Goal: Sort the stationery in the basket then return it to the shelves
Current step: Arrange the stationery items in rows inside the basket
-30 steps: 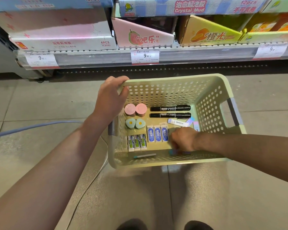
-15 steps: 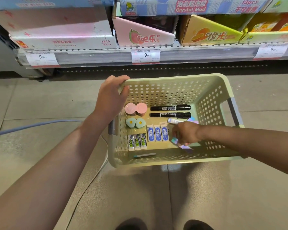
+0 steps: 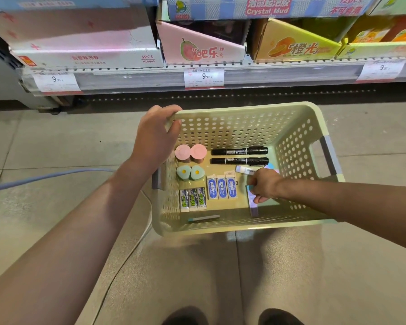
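Right now my left hand (image 3: 155, 134) is clamped over the upper-left corner of the pale green basket (image 3: 298, 127), fingers curled over the rim, holding it above the tiled floor (image 3: 56, 141) in the middle of the frame. Inside, the stationery sits in tidy groups: two pink round pieces (image 3: 190, 152) at upper left, two teal egg-print pieces (image 3: 190, 172) just below them, two black markers (image 3: 239, 154) lying side by side across the top, three blue-label erasers (image 3: 222, 187) in the centre, three green-label erasers (image 3: 192, 199) at lower left, and a dark slim stick (image 3: 204, 218) along the near wall. My right hand (image 3: 264, 185) is down at the right side of the basket, grip pinching an iridescent lilac eraser (image 3: 252, 200), which hangs down from my fingers toward the lower wall. A white eraser (image 3: 244, 170) lies just above my knuckles.

Compared with half a second ago, my right hand has shifted a touch right, and the lilac eraser has swung from slanted to nearly vertical in the picture. My left grip on the rim has not budged. Top of frame, the shelf (image 3: 244, 75) with price tags (image 3: 204, 77) stays put.
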Available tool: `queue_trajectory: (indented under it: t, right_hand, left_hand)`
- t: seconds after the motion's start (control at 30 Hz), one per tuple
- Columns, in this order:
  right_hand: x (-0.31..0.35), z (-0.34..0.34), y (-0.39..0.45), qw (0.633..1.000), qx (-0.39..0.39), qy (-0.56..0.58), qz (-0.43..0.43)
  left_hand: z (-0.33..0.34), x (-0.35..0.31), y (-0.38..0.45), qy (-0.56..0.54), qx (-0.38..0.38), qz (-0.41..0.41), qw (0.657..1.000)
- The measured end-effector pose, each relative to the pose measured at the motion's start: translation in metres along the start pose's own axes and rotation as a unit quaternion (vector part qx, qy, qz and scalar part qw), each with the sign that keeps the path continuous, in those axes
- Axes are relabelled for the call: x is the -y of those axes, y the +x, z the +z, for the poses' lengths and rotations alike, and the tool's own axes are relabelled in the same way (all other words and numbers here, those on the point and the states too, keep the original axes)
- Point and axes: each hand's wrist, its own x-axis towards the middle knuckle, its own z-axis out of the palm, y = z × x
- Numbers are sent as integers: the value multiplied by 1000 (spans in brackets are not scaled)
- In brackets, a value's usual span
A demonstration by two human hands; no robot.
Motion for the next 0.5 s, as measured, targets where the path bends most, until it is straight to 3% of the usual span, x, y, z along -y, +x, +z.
queue_trajectory:
  t: [0.5]
  right_hand:
    - [2,11,-11,977,-30,-202,-63]
  left_hand:
    - [2,1,1,-4,2,-11,1000]
